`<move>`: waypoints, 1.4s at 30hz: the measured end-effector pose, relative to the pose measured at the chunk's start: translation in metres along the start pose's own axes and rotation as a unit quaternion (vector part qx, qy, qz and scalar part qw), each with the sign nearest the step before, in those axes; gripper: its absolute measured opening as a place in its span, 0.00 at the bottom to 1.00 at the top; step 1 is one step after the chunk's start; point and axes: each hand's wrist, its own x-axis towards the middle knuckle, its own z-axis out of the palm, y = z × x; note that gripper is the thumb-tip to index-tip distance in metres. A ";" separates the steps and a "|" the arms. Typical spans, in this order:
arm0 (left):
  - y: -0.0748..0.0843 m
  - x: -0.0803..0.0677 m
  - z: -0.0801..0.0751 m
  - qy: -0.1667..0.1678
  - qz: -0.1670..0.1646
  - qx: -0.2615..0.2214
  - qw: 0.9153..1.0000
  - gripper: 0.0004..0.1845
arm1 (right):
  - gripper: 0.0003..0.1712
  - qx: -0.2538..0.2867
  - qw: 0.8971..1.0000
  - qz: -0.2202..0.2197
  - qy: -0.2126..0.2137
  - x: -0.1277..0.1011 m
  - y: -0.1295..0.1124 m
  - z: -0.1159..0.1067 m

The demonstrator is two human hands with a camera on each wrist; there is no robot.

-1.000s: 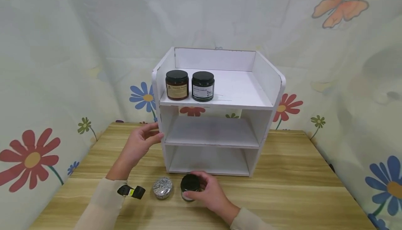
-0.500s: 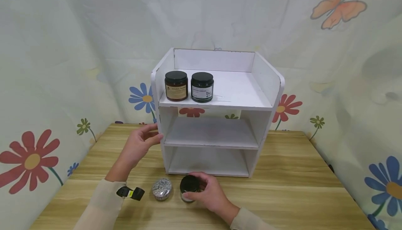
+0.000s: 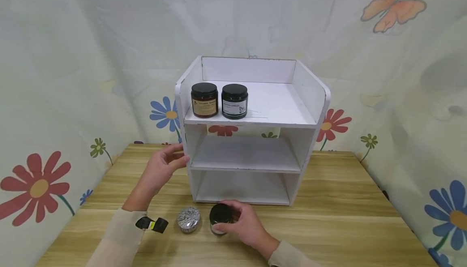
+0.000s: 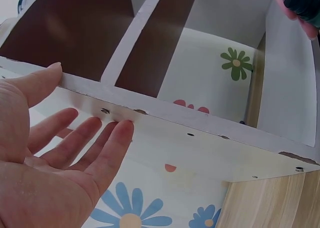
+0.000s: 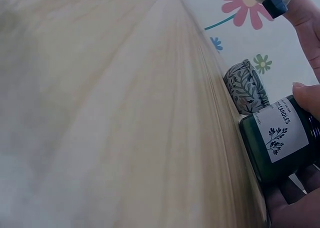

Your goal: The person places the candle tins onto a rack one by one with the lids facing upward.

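Note:
My right hand (image 3: 249, 226) grips a dark green candle jar (image 3: 220, 212) with a black lid, thumb on one side and fingers round the other. In the right wrist view the jar's white label (image 5: 282, 128) shows a small plant print. Just left of it, a round patterned candle tin (image 3: 188, 219) sits on the table. My left hand (image 3: 160, 165) rests against the left side of a white shelf unit (image 3: 251, 169). In the left wrist view its thumb meets the front edge of the side panel, while the fingers stretch along the outer face.
On the top shelf, at its left, stand an amber jar (image 3: 205, 100) and a dark jar with a white label (image 3: 235, 101), side by side. The wooden table (image 3: 339, 226) meets a flower-printed cloth (image 3: 120, 109) at the back and sides.

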 end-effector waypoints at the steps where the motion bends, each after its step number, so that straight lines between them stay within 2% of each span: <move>1: 0.000 0.000 0.000 0.000 0.001 0.000 1.000 0.36 | 0.33 -0.001 1.000 0.000 0.000 0.000 0.000 0.000; 10: -0.003 0.000 0.001 0.002 0.010 -0.002 1.000 0.35 | 0.32 -0.007 1.000 0.004 -0.005 0.001 0.000 -0.001; 20: -0.003 0.001 0.001 0.003 0.002 -0.005 1.000 0.36 | 0.32 -0.013 1.000 0.008 -0.008 0.004 0.004 -0.002; 32: -0.004 0.000 0.000 0.002 0.001 -0.002 1.000 0.37 | 0.32 0.006 1.000 0.008 -0.009 0.000 0.001 0.000; 42: -0.004 0.001 -0.001 0.001 0.001 0.001 1.000 0.37 | 0.32 -0.005 1.000 0.005 -0.008 0.001 0.000 -0.002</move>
